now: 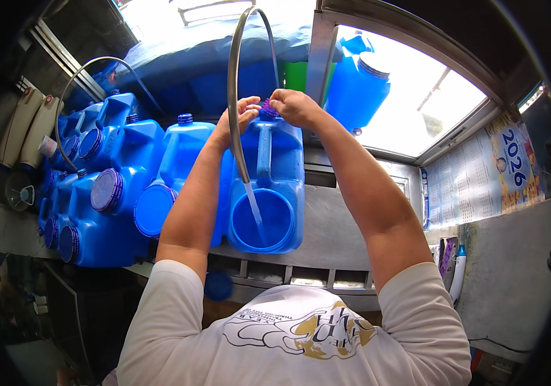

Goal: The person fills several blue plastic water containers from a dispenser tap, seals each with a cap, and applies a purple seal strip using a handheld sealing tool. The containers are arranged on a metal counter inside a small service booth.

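Note:
A blue plastic water jug (290,170) lies in front of me with its wide round mouth uncovered and facing me. Water (256,209) runs into that mouth from the end of a curved grey hose (234,83). At the jug's far end, my right hand (296,108) pinches a purple ridged cap (267,109) on the small spout. My left hand (243,117) is just left of that cap, behind the hose, its fingers apart and partly curled. Whether the left fingertips touch the cap is hard to see.
More blue jugs (182,154) with lids crowd the counter on the left. A second hose (111,59) arches over them. Another blue jug (359,83) stands by the bright window at right. The metal counter (333,222) extends right, toward a wall calendar (475,170).

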Tool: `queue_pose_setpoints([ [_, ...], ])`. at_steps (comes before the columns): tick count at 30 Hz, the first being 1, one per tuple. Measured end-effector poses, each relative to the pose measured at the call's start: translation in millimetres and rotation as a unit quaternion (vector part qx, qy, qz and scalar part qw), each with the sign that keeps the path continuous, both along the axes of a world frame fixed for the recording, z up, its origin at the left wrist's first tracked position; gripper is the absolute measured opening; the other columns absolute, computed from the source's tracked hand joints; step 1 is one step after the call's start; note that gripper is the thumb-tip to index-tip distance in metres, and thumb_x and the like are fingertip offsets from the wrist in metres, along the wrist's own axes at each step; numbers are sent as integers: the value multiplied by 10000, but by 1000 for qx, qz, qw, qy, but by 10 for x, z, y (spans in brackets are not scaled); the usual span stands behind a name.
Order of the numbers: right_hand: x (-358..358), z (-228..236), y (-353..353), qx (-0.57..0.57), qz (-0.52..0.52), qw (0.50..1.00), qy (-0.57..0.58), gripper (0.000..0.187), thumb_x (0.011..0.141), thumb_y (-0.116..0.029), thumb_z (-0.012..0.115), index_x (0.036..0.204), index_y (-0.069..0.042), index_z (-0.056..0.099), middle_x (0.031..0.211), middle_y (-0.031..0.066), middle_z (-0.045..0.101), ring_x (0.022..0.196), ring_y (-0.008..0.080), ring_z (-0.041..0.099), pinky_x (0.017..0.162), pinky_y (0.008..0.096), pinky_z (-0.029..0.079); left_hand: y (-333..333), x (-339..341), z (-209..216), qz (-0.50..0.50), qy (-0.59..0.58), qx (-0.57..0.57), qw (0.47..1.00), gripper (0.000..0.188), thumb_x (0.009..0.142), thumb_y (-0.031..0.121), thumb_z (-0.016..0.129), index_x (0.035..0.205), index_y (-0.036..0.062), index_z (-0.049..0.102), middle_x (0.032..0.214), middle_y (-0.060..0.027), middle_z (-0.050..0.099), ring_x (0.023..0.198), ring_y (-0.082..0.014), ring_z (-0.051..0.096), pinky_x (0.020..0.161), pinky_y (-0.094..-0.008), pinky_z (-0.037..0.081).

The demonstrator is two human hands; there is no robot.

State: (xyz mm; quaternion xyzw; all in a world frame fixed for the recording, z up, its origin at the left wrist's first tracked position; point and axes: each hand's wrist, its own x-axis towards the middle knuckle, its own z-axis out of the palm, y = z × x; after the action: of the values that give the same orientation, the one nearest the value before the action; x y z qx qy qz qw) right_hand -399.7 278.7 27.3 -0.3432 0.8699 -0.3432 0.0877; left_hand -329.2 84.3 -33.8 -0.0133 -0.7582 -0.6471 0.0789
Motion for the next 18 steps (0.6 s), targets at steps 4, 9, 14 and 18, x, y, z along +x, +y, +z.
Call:
queue_pose_setpoints([
  [4,27,76,-82,26,6,999,34,288,981,-257,549,1137,-60,689,1109,193,686,1005,318,659,911,383,502,-20,-30,-66,6,-11,-53,999,329,978,110,556,1291,10,563,1074,-34,652,997,-91,595,937,-236,479],
  [9,57,92,-171,18,22,999,38,268,947,-256,591,1102,-79,721,1132,169,693,1046,340,654,932,414,508,20,-45,-98,20,30,-33,999,352,988,143,554,1318,23,555,1137,-63,638,1068,-120,581,966,-255,470],
  [14,46,13,-123,-25,56,998,0,293,956,-228,557,1154,-75,709,1118,203,683,1045,359,650,956,424,502,56,-21,37,-18,14,60,998,422,996,254,595,1348,27,539,1203,-81,632,1108,-143,581,1003,-277,465],
  [18,127,34,218,-124,10,989,81,326,934,-231,544,1173,-52,673,1240,190,623,1179,329,586,1036,396,440,38,30,145,-41,-42,-14,998,451,966,278,653,1348,59,557,1133,-77,664,1002,-127,629,893,-270,536],
])
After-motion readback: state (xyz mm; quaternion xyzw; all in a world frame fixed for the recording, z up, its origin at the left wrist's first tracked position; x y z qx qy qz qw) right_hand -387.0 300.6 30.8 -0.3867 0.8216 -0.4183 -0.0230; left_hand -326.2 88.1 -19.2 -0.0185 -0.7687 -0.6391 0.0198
